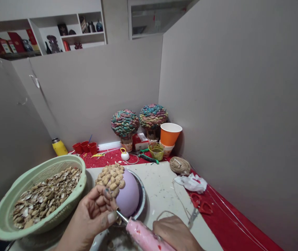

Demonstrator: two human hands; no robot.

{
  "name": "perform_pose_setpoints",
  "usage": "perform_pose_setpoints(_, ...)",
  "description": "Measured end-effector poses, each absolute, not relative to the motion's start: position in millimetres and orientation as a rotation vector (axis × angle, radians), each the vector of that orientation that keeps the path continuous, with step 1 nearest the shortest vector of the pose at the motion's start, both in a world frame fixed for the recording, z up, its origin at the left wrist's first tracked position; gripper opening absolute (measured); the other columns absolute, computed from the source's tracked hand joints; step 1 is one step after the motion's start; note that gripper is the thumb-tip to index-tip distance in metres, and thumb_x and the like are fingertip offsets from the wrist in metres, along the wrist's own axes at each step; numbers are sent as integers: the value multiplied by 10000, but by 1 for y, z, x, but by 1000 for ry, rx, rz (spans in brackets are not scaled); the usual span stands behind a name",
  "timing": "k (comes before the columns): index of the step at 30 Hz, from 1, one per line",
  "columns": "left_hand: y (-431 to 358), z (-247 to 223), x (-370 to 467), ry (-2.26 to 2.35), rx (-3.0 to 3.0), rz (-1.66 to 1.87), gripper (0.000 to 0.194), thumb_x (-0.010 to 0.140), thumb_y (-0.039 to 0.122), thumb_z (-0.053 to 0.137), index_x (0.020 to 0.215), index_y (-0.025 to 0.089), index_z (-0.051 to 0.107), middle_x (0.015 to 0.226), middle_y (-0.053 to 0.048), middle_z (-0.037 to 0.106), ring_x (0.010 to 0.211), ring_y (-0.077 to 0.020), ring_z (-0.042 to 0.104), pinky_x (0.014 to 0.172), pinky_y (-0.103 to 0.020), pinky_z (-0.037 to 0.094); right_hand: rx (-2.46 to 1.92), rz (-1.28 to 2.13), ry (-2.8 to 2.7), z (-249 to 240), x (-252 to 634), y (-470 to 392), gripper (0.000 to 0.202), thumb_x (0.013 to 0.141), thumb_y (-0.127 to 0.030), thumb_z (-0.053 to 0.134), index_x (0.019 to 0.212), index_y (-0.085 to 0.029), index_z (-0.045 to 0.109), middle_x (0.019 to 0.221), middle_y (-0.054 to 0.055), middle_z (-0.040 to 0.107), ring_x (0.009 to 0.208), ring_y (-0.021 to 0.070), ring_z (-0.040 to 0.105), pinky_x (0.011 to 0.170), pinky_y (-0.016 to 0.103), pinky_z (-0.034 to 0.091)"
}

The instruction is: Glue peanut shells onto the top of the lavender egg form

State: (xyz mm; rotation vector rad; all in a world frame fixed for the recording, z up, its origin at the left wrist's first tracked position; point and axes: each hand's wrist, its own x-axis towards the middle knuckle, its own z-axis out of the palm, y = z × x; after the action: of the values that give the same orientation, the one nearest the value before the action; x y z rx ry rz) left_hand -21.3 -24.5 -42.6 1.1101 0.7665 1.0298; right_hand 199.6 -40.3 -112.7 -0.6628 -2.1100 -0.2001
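Observation:
A lilac balloon-like ball (128, 194) rests in a round metal bowl (142, 195), its upper left covered with peanut shells (111, 177). My left hand (95, 209) is at the ball's front left, thumb and fingers pinched at the nozzle tip of a pink glue gun (149, 237); a small shell piece seems to be between the fingertips, mostly hidden. My right hand (176, 233) is closed round the glue gun, whose metal nozzle points up and left toward the left fingertips. Left of my left hand, a green basket (83, 177) holds many loose shells.
Two colourful shell-covered trees (125, 123) stand at the back beside an orange bucket (170, 134). Pliers (149, 159), a yellow-green bowl (156, 151), red cups (85, 146) and a yellow bottle (59, 147) lie along the back. Right: twine (179, 165), white plastic (191, 183), red scissors (205, 207).

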Motion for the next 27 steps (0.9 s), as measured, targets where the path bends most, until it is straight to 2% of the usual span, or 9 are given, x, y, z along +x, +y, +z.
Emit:
perform_pose_setpoints(2,-24,-43,-22,773,1120,1026,356,671,273,858,907,219,597,798,7,615,759,-123,562,733,-220,452,-673,-177,-2062,-112,199,-40,612,1068,-307,71,550,-210,384,420,-55,380,326,77,329,396,265,230)
perform_pose_setpoints(7,-25,-46,-24,776,1126,1024,372,673,292,856,923,226,587,825,6,622,775,-124,558,740,-220,454,-590,-284,-2093,-109,199,-41,542,1057,-241,221,563,-202,441,457,-53,400,358,87,340,403,267,217)
perform_pose_setpoints(11,-24,-48,-25,793,1117,1037,395,667,290,861,932,227,575,855,1,624,817,-137,576,762,-233,459,-627,-231,-2130,-112,200,-42,510,1044,-268,301,557,-206,438,459,-54,399,365,89,333,409,274,219)
perform_pose_setpoints(16,-22,-49,-26,800,1125,1041,378,687,268,847,931,225,562,862,-3,638,830,-143,592,780,-248,468,-613,-226,-2144,-119,202,-39,541,1060,-280,218,586,-199,465,456,-60,394,352,78,341,391,267,209)
perform_pose_setpoints(22,-22,-45,-26,819,1109,1066,372,681,241,851,919,221,566,817,14,639,781,-120,593,735,-212,469,-595,-230,-2154,-123,203,-39,478,1034,-315,357,577,-206,443,479,-60,410,380,81,368,399,263,218)
perform_pose_setpoints(27,-21,-44,-26,793,1108,1074,351,696,212,840,923,228,572,825,15,647,772,-109,594,725,-200,467,-603,-189,-2142,-125,203,-40,492,1046,-290,307,579,-205,439,475,-62,398,367,78,357,401,268,205)
